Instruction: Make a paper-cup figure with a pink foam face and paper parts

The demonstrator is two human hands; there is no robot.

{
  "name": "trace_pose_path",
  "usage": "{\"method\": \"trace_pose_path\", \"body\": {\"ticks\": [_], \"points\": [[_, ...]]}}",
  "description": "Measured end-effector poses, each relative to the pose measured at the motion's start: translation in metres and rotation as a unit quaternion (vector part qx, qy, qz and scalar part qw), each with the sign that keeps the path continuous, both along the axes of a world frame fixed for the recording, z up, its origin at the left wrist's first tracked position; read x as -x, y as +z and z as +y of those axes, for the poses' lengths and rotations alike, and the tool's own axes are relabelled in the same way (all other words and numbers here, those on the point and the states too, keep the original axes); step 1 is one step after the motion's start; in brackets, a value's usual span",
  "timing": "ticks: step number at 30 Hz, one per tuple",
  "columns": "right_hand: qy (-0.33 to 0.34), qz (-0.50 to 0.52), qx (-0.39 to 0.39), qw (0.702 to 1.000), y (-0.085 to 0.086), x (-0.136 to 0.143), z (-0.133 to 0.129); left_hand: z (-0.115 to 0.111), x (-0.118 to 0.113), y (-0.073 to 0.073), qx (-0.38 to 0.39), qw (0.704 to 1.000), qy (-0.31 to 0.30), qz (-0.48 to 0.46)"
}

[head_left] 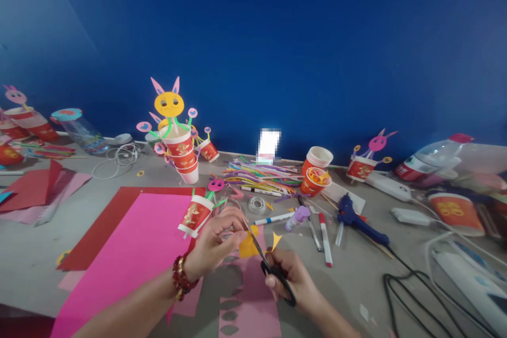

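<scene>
Near the middle of the table, my left hand (pixel 219 240) pinches a small yellow-orange paper piece (pixel 248 245). My right hand (pixel 291 277) is closed around the black handles of the scissors (pixel 282 281), whose blades point up and left across the yellow paper. A small pointed yellow scrap (pixel 276 241) shows just above my right fingers. Below both hands lies a pink sheet (pixel 259 296) with oval holes cut along its left side. A large bright pink sheet (pixel 130 259) lies under my left forearm, on top of a red sheet (pixel 99 227).
Left of centre stands a stacked cup figure (pixel 180 142) with a yellow rabbit face. Colourful pipe cleaners (pixel 261 175), a tape roll (pixel 257 204), a purple glue stick (pixel 297 219) and markers (pixel 326 240) lie beyond my hands. A blue glue gun (pixel 358 222) and cables are at right.
</scene>
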State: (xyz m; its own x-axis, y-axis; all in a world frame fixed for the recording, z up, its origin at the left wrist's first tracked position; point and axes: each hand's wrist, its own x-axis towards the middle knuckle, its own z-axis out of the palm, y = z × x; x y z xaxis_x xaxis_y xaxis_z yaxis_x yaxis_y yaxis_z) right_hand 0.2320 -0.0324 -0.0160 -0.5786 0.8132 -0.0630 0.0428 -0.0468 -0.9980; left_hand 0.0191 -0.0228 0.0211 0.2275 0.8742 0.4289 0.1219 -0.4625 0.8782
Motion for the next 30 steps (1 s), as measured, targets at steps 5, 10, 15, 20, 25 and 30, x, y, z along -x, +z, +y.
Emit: {"method": "trace_pose_path", "body": {"ticks": [5, 10, 15, 20, 25, 30], "points": [[-0.005, -0.001, -0.004, 1.000, 0.0008, 0.0002, -0.0007, 0.0009, 0.0004, -0.0007, -0.007, 1.000, -0.001, -0.004], [0.001, -0.003, -0.009, 1.000, 0.0004, -0.0002, 0.0000, 0.0012, 0.0011, -0.0006, -0.009, 1.000, 0.000, -0.008], [-0.006, -0.009, -0.015, 1.000, 0.0007, -0.0004, -0.0001, 0.0012, 0.0017, -0.0009, -0.007, 1.000, 0.004, -0.009], [-0.006, -0.010, -0.016, 1.000, 0.0003, -0.0005, -0.0007, 0.0008, 0.0014, -0.0004, -0.009, 1.000, 0.005, -0.009], [-0.009, -0.004, -0.010, 1.000, -0.0027, 0.0002, -0.0013, 0.0012, 0.0011, 0.0002, -0.008, 1.000, 0.009, -0.018], [-0.019, 0.001, 0.006, 1.000, -0.0010, 0.0005, -0.0011, -0.0017, 0.0006, -0.0009, 0.000, 1.000, -0.009, -0.014]]}}
